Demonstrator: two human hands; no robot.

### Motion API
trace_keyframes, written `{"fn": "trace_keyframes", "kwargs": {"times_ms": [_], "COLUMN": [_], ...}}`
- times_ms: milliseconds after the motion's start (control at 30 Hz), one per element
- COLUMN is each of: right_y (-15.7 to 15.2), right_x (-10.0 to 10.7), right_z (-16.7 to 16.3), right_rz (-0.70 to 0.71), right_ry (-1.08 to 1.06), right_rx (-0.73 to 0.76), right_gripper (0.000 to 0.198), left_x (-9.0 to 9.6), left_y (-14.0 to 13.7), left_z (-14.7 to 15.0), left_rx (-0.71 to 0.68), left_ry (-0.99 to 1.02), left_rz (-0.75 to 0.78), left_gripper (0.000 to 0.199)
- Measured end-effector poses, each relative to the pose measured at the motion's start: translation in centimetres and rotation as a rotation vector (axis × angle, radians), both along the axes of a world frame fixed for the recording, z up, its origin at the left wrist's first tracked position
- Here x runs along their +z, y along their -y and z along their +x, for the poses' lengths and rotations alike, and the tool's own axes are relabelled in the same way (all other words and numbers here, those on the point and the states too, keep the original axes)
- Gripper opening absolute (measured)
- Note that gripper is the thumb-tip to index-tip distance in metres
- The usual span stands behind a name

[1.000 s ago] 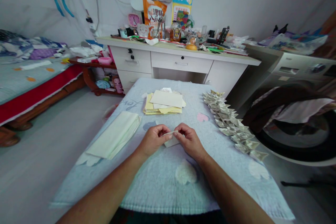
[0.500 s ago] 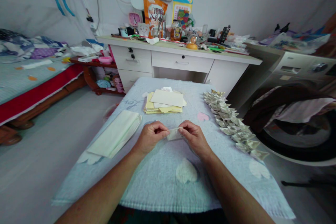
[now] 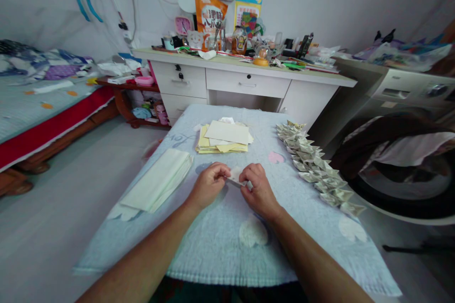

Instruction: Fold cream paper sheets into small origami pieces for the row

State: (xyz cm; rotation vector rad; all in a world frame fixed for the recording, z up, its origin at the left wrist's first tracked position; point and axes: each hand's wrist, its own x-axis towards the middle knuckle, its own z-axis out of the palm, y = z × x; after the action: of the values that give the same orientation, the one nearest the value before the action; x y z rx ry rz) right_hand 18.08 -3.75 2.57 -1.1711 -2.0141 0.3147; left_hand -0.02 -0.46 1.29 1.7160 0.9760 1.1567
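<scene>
A small folded piece of pale paper is held between my two hands above the cloth-covered table. My left hand pinches its left end between thumb and fingers. At the right end, the curled fingers of my right hand grip the paper, partly covering it. Left of my hands lies a folded stack of pale green-white paper sheets. Beyond them sits a pile of cream and yellow papers. Along the table's right side stand rows of folded paper boats.
The table carries a light blue patterned cloth. Behind it a white desk holds a jar, an orange snack bag and clutter. A washing machine with its door ajar stands right; a bed is at the left.
The paper has tilted between my hands, its right end now lower and nearer me. My right hand's fingers have curled and shifted on it. My left hand has moved slightly.
</scene>
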Motion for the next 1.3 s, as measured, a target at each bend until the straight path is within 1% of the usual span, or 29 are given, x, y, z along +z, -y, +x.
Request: {"fn": "trace_keyframes", "kwargs": {"times_ms": [67,133,200,267,333,400,500,533,600,700,767,800,900,1067,1300], "right_y": [0.2,0.3,0.4,0.4,0.5,0.5,0.2,0.1,-0.2,-0.5,-0.6,-0.7,-0.8,-1.4,-2.8], "right_x": [-0.2,-0.3,-0.3,-0.1,0.2,0.3,0.3,0.1,-0.2,-0.8,-1.1,-1.2,-1.5,-1.8,-2.4], "right_z": [-0.2,-0.4,-0.5,-0.5,-0.4,-0.2,0.2,0.4,0.7,1.2,1.5,1.7,1.9,1.4,0.1], "right_rz": [0.0,-0.016,-0.059,-0.119,-0.168,-0.197,-0.231,-0.239,-0.242,-0.248,-0.254,-0.253,-0.242,-0.224,-0.167], "right_ry": [0.134,0.235,0.304,0.352,0.37,0.343,0.249,0.228,0.233,0.312,0.353,0.367,0.389,0.418,0.454], "right_rx": [0.01,0.036,0.082,0.15,0.213,0.254,0.264,0.237,0.127,-0.066,-0.143,-0.168,-0.202,-0.27,-0.432], "right_gripper": [0.023,0.025,0.023,0.016,0.01,0.012,0.005,0.008,0.014,0.019,0.028,0.032,0.038,0.036,0.042], "left_x": [-0.2,-0.3,-0.2,-0.2,-0.2,-0.4,-0.4,-0.4,-0.4,-0.3,-0.2,-0.2,-0.2,-0.7,-0.7], "left_y": [-0.1,-0.2,-0.2,0.0,0.1,0.3,0.4,0.5,0.6,0.7,0.8,0.9,1.0,1.2,1.5], "left_z": [-0.1,-0.1,-0.2,-0.1,-0.1,0.0,0.0,0.1,0.1,0.3,0.4,0.5,0.7,1.0,1.1], "left_rx": [-0.029,-0.036,-0.035,-0.033,-0.032,-0.024,-0.003,-0.005,-0.036,-0.1,-0.112,-0.111,-0.097,-0.068,-0.016], "left_ry": [-0.013,-0.075,-0.173,-0.275,-0.366,-0.438,-0.525,-0.547,-0.572,-0.599,-0.622,-0.632,-0.65,-0.675,-0.694], "left_rz": [-0.041,-0.062,-0.043,0.012,0.077,0.123,0.144,0.149,0.163,0.185,0.185,0.182,0.176,0.19,0.228], "left_gripper": [0.02,0.018,0.013,0.01,0.012,0.017,0.016,0.015,0.015,0.016,0.011,0.01,0.017,0.021,0.04]}}
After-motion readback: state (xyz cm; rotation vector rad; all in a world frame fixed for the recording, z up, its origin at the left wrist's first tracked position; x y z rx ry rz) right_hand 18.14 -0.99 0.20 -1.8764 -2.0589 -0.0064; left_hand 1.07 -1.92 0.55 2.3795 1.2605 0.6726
